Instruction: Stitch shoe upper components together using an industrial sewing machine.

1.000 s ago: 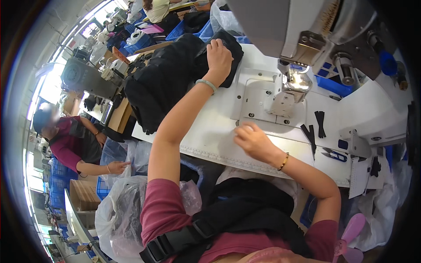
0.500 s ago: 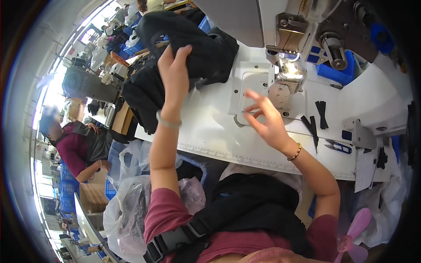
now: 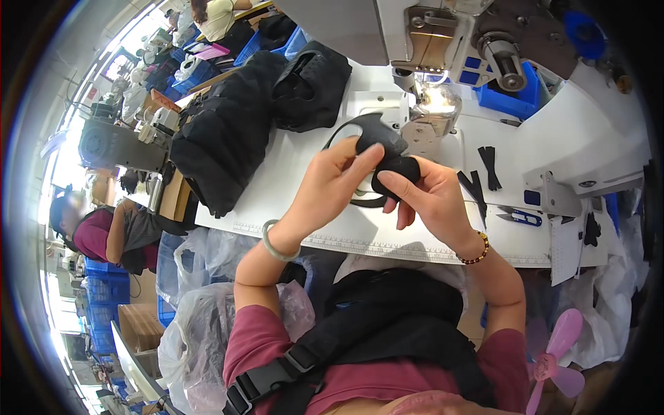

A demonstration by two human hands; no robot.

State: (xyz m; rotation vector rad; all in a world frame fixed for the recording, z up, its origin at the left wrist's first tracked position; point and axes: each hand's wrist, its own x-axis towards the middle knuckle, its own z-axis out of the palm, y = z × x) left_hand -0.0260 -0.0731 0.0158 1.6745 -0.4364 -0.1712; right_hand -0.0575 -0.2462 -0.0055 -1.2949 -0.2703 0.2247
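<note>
Between my hands, over the front of the white sewing table [image 3: 290,200], is a black fabric piece [image 3: 380,135] with a thin curved loop or strap. My left hand [image 3: 339,173] pinches it between thumb and fingers. My right hand [image 3: 432,200] is closed on a rounded, folded part of the same piece, thumb on top. The sewing machine head [image 3: 432,41] and its lit needle area [image 3: 436,104] are just beyond the held piece. A heap of black fabric [image 3: 232,131] lies to the left, with another black fabric piece [image 3: 311,86] beside it.
Right of my hands lie black strips [image 3: 488,168] and blue-handled thread snips [image 3: 520,217]. A blue bin [image 3: 512,100] stands behind them. Plastic bags [image 3: 200,332] hang below the table's left front edge. At the far left is a person in a maroon top [image 3: 97,232].
My left hand has come back from the black fabric on the left. My right hand, earlier empty with fingers spread, now grips a black fabric piece together with my left.
</note>
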